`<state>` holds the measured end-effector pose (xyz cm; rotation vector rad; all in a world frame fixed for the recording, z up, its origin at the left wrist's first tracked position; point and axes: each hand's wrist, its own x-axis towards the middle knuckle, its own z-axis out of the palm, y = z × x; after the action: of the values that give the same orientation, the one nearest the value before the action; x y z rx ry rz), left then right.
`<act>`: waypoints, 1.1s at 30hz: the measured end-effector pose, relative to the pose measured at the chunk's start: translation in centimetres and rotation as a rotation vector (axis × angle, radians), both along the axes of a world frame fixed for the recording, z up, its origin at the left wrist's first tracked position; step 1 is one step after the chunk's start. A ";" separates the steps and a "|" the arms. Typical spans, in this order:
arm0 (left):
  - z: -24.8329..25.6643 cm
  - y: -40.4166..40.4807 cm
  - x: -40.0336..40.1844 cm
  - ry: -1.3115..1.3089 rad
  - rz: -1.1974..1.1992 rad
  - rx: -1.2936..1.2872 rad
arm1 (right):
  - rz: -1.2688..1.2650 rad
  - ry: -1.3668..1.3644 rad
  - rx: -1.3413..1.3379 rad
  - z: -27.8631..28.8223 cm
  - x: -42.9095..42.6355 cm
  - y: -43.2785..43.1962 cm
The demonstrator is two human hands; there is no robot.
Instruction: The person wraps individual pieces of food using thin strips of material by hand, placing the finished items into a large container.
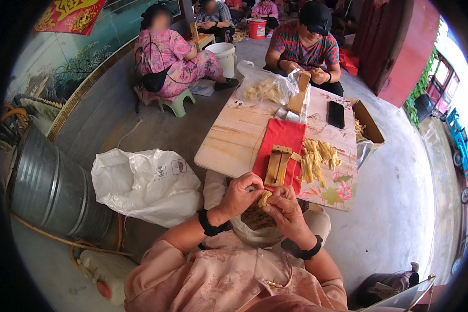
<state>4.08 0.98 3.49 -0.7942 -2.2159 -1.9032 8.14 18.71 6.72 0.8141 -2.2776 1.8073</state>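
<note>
A small, rounded piece of pale yellow plant-like strips (264, 199) is pinched between my left hand (242, 195) and my right hand (288, 208), just off the table's near edge. Below them, on my lap, a pale cloth bag (253, 234) stands open with brownish bits inside. Beyond my hands a slotted wooden block (278, 165) lies on a red cloth (266, 150). To its right a pile of yellow strips (316, 160) rests on the table. My fingertips partly cover the held piece.
The patterned table (226, 142) also bears a plastic bag of yellow pieces (266, 89), a wooden block (298, 93) and a black phone (336, 114). A co-worker (306, 46) sits across. At left are a white sack (148, 187) and a metal drum (58, 187); a cardboard box (370, 121) stands right.
</note>
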 end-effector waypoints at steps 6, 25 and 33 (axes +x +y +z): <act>1.8 1.9 2.2 0.014 0.087 0.167 | -0.152 0.053 -0.146 -1.1 -1.0 0.4; 2.6 -1.7 -0.7 -0.260 -0.012 0.055 | 0.012 -0.741 -0.333 -1.3 -3.0 3.9; 1.6 0.4 -0.3 0.569 0.209 -0.716 | 0.001 -0.751 -0.365 -2.5 -2.5 1.7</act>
<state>3.82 1.36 5.13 -0.9715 -2.4260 -0.6344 5.62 20.39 4.23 0.0616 -2.1389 2.7521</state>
